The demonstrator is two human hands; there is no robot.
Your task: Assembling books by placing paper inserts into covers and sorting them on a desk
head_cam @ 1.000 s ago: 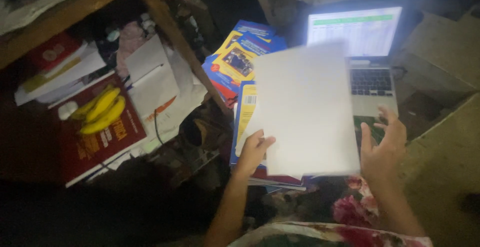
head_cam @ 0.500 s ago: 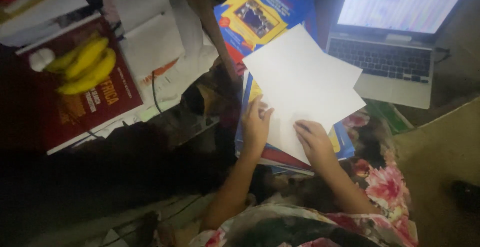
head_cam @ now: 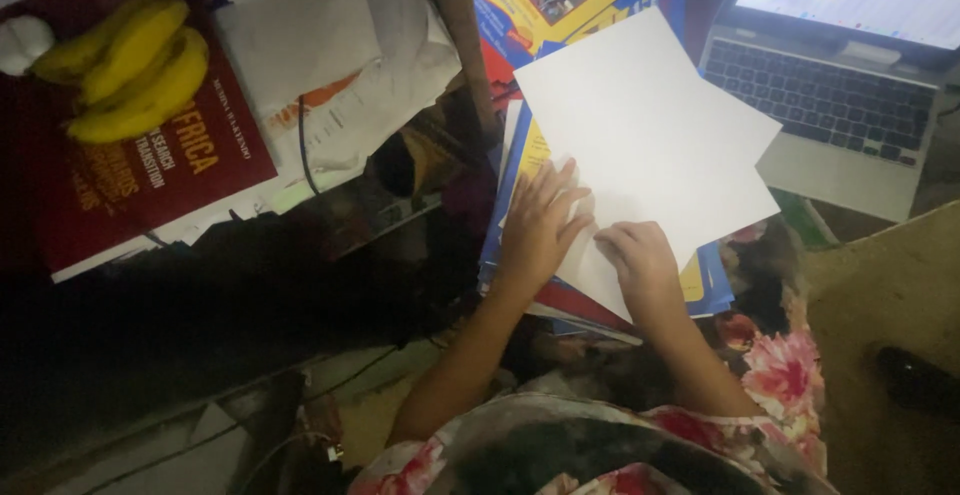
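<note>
— Since the white paper (head_cam: 640, 145) is lying slantwise over the stack of blue and yellow books (head_cam: 520, 170), why is the person pressing on it at the near edge?

— It is looking as if both palms are pinning the lower part flat, so the sheets are not sliding off the pile. The left hand (head_cam: 540, 230) is resting on the near left side of the paper, its fingers (head_cam: 560, 195) spread a little and stretched out, lying flat rather than curled round anything.

— And the other one?

— The right hand (head_cam: 640, 260) is sitting just beside it, nearly touching, on the near corner. Its fingers are bending loosely downward onto the sheet; I cannot tell whether they are pinching the edge or only pushing on it.

— Where is the paper reaching?

— Its far right corner is overlapping the front of the open laptop (head_cam: 840, 115), which is glowing at the far right. Two sheets seem to be lying slightly askew, one on the other.

— Anything on the left?

— Bananas (head_cam: 130, 65) are lying on a dark red book (head_cam: 160, 180) at the far left, well apart from both hands, with loose papers (head_cam: 320, 45) between them and the stack.
</note>
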